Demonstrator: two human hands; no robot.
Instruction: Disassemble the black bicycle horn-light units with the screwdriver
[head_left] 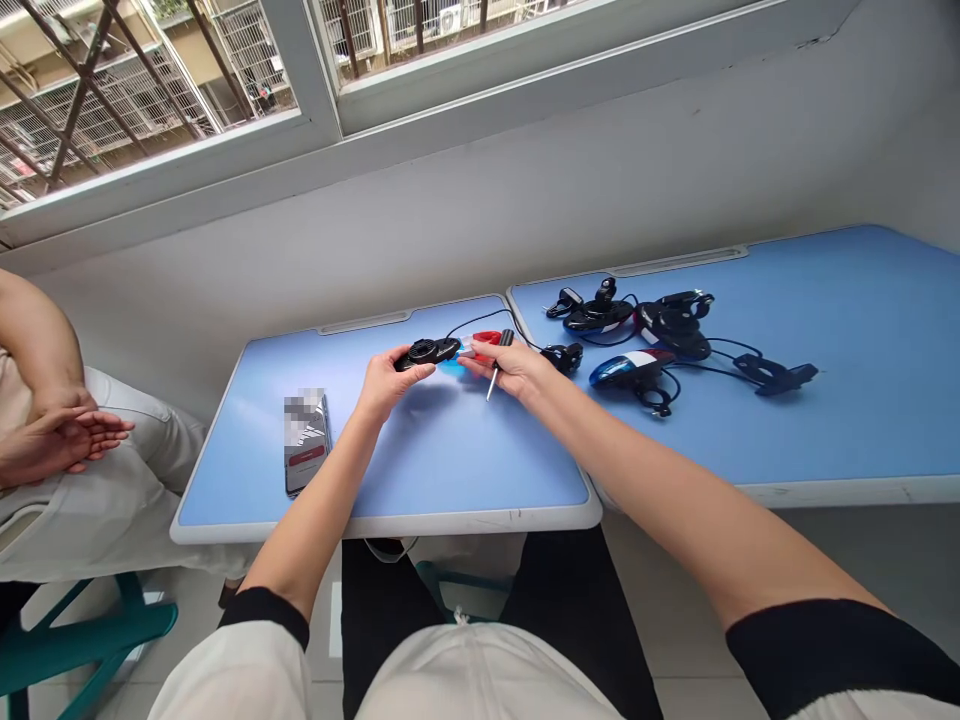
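Observation:
My left hand pinches the black body of a siren light between thumb and fingers, above the blue table. The light's blue and red lens points to the right, where the fingertips of my right hand touch it. That same hand also grips a screwdriver, its dark handle up and its metal shaft slanting down. From the light a thin black cable runs right to a small black part on the table. My right fingers partly cover the lens.
Several similar siren lights with cables and black clamps lie on the right table. A phone lies on the left table. Another person's hands rest on their lap at far left. Behind stand a wall and barred window.

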